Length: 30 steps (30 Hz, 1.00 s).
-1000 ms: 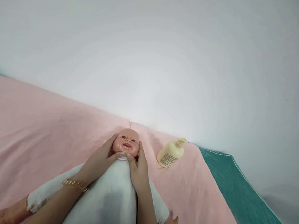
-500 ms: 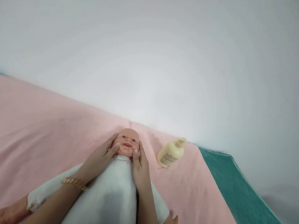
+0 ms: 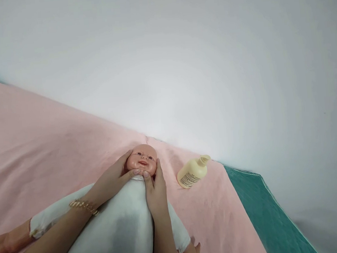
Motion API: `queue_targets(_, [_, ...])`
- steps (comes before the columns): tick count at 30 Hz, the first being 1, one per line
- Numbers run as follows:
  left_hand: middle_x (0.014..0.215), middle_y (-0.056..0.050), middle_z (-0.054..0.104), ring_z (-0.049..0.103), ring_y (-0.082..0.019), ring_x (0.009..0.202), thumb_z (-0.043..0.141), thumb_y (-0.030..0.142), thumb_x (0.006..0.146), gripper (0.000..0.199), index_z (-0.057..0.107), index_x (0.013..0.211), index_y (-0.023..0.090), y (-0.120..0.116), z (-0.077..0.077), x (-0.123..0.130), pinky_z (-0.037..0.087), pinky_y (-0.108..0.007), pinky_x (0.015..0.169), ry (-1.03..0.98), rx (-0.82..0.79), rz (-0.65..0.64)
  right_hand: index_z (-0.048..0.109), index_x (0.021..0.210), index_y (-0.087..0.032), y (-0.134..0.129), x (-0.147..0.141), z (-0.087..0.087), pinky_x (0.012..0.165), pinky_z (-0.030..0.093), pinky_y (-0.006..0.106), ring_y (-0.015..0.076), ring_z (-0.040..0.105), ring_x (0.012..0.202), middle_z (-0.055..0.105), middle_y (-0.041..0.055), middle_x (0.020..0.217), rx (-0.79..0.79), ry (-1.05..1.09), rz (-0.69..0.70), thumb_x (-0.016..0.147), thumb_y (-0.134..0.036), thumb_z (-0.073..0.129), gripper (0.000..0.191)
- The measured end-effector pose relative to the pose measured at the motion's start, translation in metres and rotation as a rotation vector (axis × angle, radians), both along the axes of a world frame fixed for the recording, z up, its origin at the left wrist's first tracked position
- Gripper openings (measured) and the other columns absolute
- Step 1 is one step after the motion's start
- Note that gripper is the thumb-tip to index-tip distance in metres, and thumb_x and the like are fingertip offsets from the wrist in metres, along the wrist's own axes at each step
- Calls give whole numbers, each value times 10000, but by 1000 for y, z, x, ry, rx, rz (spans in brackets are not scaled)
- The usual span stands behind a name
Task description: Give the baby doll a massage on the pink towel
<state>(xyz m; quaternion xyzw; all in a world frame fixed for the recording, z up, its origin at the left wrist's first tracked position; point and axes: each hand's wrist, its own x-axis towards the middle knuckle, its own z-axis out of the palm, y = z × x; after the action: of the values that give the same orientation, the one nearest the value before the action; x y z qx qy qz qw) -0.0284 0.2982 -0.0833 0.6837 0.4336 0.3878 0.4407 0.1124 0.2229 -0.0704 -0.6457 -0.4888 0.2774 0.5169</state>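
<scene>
A baby doll [image 3: 143,160] with a white cloth body lies on its back on a pink sheet [image 3: 54,140]. Its plastic head is cupped between both of my hands. My left hand [image 3: 116,172], below a gold bracelet [image 3: 84,206], wraps the left side of the head, the thumb at the chin. On the other side, my right hand [image 3: 156,186] lies along the cheek and its thumb also touches the chin. The two thumbs are close together there. The fingers' ends behind the head are partly hidden.
A pale yellow pump bottle [image 3: 192,172] with printed text stands on the sheet right of the doll's head. Behind the bed rises a white wall [image 3: 180,62]. A green surface [image 3: 260,201] shows past the sheet's right edge.
Both thumbs have slid from the doll's cheeks down and inward to its chin. The other fingers stay along the sides of the head; the bottle has not moved.
</scene>
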Motion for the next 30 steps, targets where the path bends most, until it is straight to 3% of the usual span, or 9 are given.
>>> queue_targets(3, [1396, -67, 538, 515, -303, 1269, 528, 613, 835, 735, 414, 1452, 230, -1, 4, -2, 436, -374, 1049, 64, -9, 34, 256, 1516, -188, 0, 0, 2, 1165, 274, 382, 221, 318, 1418, 335, 56, 1541, -3, -34, -3, 941, -543, 456, 705])
queue_targets(11, [1535, -57, 350, 346, -267, 1399, 300, 586, 946, 699, 285, 1520, 186, -3, 6, -4, 292, -402, 1153, 82, 5, -35, 283, 1507, -169, 2, 3, 0, 1187, 220, 364, 185, 262, 1442, 292, 45, 1559, 2, -47, 1, 975, -575, 309, 670])
queue_targets(16, [1523, -46, 368, 341, -241, 1403, 246, 566, 955, 688, 338, 1501, 158, -3, 6, -5, 277, -368, 1164, 78, -16, 4, 299, 1503, -173, 2, 4, 0, 1188, 221, 385, 196, 262, 1443, 293, 51, 1557, -6, -45, -8, 972, -584, 307, 672])
queue_targets(21, [1464, -39, 463, 440, -288, 1338, 395, 603, 913, 683, 357, 1494, 245, -5, 11, -5, 374, -407, 1108, 71, -26, -8, 260, 1516, -188, 1, 2, 2, 1177, 256, 411, 230, 299, 1427, 321, 62, 1546, -25, -3, 5, 929, -600, 439, 739])
queue_targets(25, [1379, -82, 554, 519, -305, 1266, 591, 553, 826, 736, 401, 1457, 226, -8, 16, -4, 445, -386, 1047, -23, -48, -74, 218, 1527, -214, 2, 3, -1, 1154, 308, 419, 248, 332, 1410, 329, 54, 1543, -32, 20, 10, 870, -565, 579, 828])
queue_targets(30, [1368, -65, 563, 542, -284, 1243, 627, 485, 806, 696, 419, 1421, 237, -9, 19, -4, 476, -369, 1011, -72, -54, -120, 221, 1524, -215, 2, 2, -5, 1133, 346, 410, 247, 364, 1392, 357, 51, 1528, -27, 23, 5, 857, -548, 600, 837])
